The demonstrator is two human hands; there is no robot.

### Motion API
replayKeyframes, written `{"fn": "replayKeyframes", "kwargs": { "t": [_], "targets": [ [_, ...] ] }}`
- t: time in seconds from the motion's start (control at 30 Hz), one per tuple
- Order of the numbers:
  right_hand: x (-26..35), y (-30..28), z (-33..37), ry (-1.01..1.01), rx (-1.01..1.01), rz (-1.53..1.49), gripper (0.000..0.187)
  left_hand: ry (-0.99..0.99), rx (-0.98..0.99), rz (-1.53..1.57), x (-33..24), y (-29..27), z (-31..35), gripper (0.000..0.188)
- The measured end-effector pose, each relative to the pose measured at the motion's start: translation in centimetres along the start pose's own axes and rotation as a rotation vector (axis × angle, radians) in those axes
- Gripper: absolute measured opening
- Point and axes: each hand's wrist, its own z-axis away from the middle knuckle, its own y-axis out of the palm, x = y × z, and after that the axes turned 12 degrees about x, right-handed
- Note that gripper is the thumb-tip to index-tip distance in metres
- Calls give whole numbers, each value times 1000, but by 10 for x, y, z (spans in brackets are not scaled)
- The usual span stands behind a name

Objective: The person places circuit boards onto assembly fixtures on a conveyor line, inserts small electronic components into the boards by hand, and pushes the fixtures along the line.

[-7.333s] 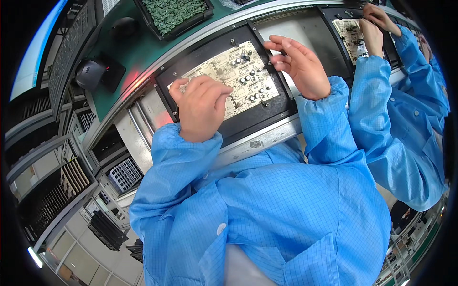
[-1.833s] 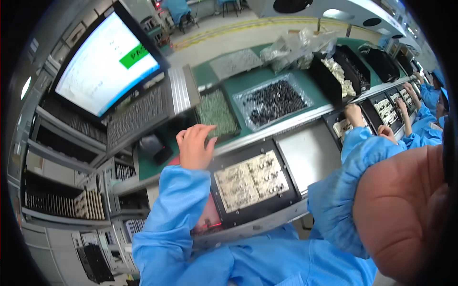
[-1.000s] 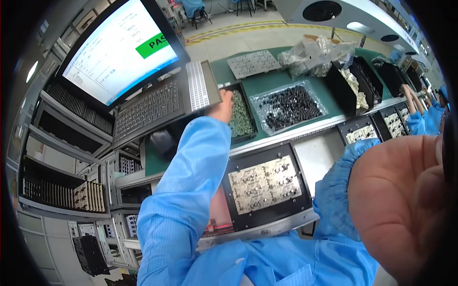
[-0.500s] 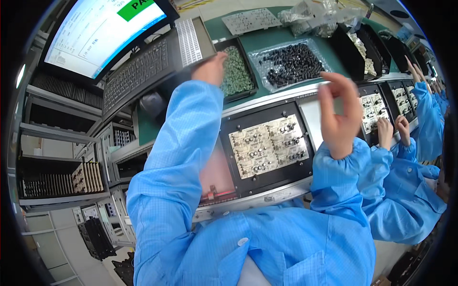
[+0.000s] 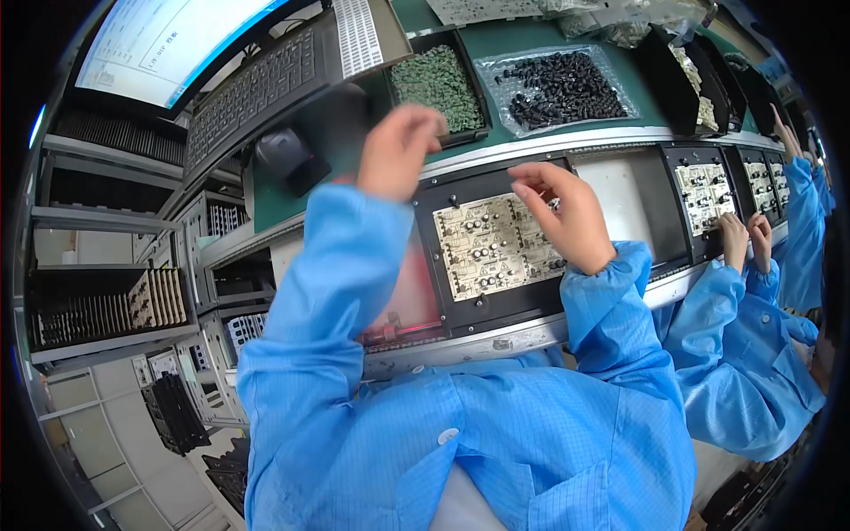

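Observation:
My left hand (image 5: pixel 400 152) hovers in front of the tray of small green parts (image 5: pixel 438 84), fingers bent and drawn together. Whatever they hold is too small to make out. Over the far right part of a cream circuit board (image 5: pixel 482 252), my right hand (image 5: pixel 574 217) has its thumb and forefinger curled close together, and I cannot make out what lies between them. Small black cylindrical components stand on the board, which lies in a black carrier frame (image 5: pixel 460 320). Beyond my right hand, many loose black parts (image 5: pixel 567 88) rest on a clear plastic bag.
At the left are a monitor (image 5: pixel 168 44), a keyboard (image 5: pixel 252 97) and a dark scanner-like device (image 5: pixel 290 159). A rack of upright boards (image 5: pixel 115 310) stands lower left. To the right, a co-worker's hands (image 5: pixel 744 239) are at another board (image 5: pixel 706 196).
My left hand has come back from the green-parts tray towards me. My right hand has moved left and down over the board. The green block on the monitor is out of view.

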Motion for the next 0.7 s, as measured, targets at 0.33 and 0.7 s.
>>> {"fn": "replayKeyframes", "kwargs": {
  "t": [0.33, 0.7],
  "targets": [
    [-10, 30, -113, -269, -61, 468, 19, -391, -25, 484, -6, 33, 139, 25],
    [-41, 56, -154, -401, -366, 596, 10, -301, -41, -219, -13, 44, 139, 11]
  ]
}}
